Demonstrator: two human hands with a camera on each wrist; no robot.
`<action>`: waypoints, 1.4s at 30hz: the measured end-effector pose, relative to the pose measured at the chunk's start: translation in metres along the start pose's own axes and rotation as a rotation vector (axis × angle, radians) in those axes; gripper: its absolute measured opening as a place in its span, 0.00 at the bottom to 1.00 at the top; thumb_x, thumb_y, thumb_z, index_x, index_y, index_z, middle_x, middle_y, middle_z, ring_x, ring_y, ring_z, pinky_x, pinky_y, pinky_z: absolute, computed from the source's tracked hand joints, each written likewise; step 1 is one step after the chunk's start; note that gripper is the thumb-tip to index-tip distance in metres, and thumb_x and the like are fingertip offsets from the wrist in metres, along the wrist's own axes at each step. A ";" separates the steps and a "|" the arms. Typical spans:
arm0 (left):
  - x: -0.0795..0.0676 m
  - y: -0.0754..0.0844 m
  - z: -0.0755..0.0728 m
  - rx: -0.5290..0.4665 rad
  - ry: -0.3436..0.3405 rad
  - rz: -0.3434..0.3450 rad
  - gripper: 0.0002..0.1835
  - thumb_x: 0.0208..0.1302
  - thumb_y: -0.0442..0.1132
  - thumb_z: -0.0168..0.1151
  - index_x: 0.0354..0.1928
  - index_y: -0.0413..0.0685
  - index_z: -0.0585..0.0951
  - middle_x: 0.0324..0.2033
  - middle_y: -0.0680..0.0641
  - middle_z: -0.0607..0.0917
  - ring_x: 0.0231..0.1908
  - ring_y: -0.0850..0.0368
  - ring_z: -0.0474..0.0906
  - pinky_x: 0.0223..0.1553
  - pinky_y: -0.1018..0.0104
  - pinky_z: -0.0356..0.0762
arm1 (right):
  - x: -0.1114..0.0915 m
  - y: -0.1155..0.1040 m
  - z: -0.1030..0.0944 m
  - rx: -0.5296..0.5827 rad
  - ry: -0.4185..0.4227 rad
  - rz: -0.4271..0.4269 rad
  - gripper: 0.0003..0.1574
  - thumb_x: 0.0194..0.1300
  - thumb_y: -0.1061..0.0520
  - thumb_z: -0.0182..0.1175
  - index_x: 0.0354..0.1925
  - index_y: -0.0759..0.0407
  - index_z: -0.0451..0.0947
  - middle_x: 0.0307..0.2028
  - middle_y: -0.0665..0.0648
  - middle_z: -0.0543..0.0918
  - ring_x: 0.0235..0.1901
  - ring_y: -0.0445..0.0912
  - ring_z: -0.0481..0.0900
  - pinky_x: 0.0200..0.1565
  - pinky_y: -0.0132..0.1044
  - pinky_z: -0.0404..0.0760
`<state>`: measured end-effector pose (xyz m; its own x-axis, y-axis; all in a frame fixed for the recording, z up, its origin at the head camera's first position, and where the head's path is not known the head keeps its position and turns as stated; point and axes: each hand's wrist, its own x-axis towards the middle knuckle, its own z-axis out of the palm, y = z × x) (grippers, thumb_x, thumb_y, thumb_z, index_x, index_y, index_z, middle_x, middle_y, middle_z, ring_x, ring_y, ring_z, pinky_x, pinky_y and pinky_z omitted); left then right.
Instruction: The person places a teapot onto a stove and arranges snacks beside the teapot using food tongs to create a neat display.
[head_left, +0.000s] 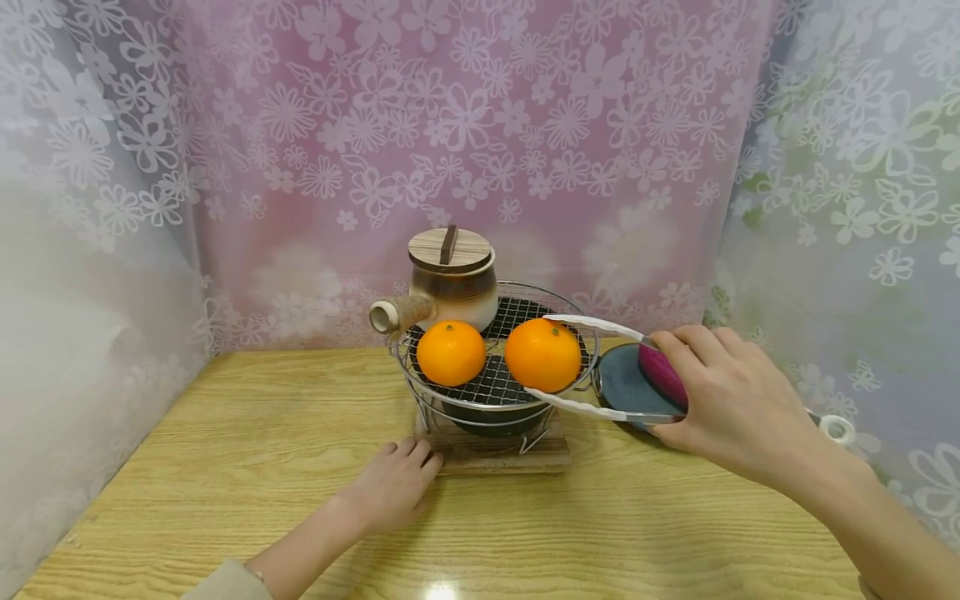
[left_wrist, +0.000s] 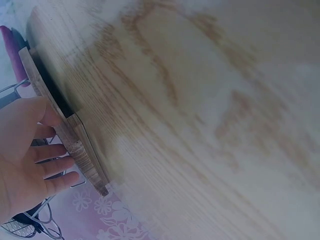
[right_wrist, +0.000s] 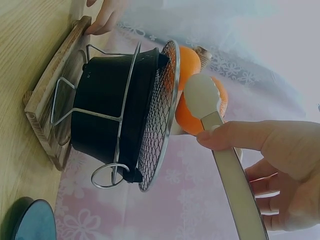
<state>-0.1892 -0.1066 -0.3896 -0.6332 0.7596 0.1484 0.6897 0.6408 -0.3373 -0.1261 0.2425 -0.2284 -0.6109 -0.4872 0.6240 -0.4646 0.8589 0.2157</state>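
Note:
My right hand (head_left: 738, 400) grips a pair of tongs (head_left: 585, 406) with white tips. The tips lie on either side of the right orange (head_left: 543, 355), which sits on the wire mesh (right_wrist: 160, 115) of a small tabletop grill (right_wrist: 102, 105). A second orange (head_left: 451, 353) sits left of it on the mesh. The grill stands on a wooden board (head_left: 506, 461). My left hand (head_left: 393, 483) rests its fingertips at the board's left end; in the left wrist view its fingers (left_wrist: 55, 167) lie fairly straight against the board.
A handled clay pot (head_left: 457, 292) with a wooden lid stands at the back of the mesh. Right of the grill lies a dark blue plate (head_left: 622, 379) with a purple vegetable (head_left: 660, 372), partly hidden by my right hand. Floral curtains (head_left: 480, 125) surround the wooden table (head_left: 262, 433).

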 end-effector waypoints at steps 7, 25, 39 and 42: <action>0.000 0.000 -0.001 -0.004 0.005 0.002 0.25 0.51 0.49 0.66 0.50 0.45 0.74 0.42 0.45 0.73 0.42 0.50 0.70 0.36 0.61 0.69 | 0.003 -0.003 0.000 -0.006 0.008 -0.021 0.46 0.25 0.49 0.74 0.46 0.68 0.74 0.38 0.62 0.76 0.34 0.58 0.71 0.33 0.51 0.72; 0.000 -0.001 0.003 -0.005 0.005 0.000 0.25 0.52 0.49 0.65 0.50 0.44 0.74 0.42 0.45 0.73 0.42 0.49 0.70 0.36 0.61 0.69 | 0.007 -0.005 0.000 -0.004 -0.035 -0.028 0.45 0.26 0.49 0.74 0.46 0.68 0.75 0.40 0.62 0.76 0.35 0.58 0.71 0.33 0.50 0.72; 0.000 -0.001 0.004 -0.008 0.010 0.001 0.25 0.51 0.49 0.66 0.50 0.45 0.74 0.42 0.45 0.73 0.42 0.49 0.70 0.36 0.61 0.69 | 0.012 -0.006 0.000 0.019 -0.074 -0.011 0.42 0.29 0.50 0.70 0.47 0.67 0.75 0.39 0.62 0.75 0.37 0.57 0.70 0.35 0.51 0.71; 0.000 -0.001 0.004 -0.006 0.017 0.003 0.25 0.51 0.49 0.66 0.49 0.44 0.74 0.42 0.45 0.73 0.42 0.49 0.71 0.36 0.61 0.70 | 0.013 -0.006 -0.001 0.023 -0.075 -0.016 0.42 0.29 0.51 0.70 0.47 0.66 0.74 0.39 0.62 0.74 0.38 0.57 0.70 0.35 0.52 0.71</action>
<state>-0.1914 -0.1074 -0.3926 -0.6248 0.7636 0.1629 0.6942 0.6388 -0.3318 -0.1306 0.2307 -0.2209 -0.6491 -0.5119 0.5628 -0.4884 0.8476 0.2076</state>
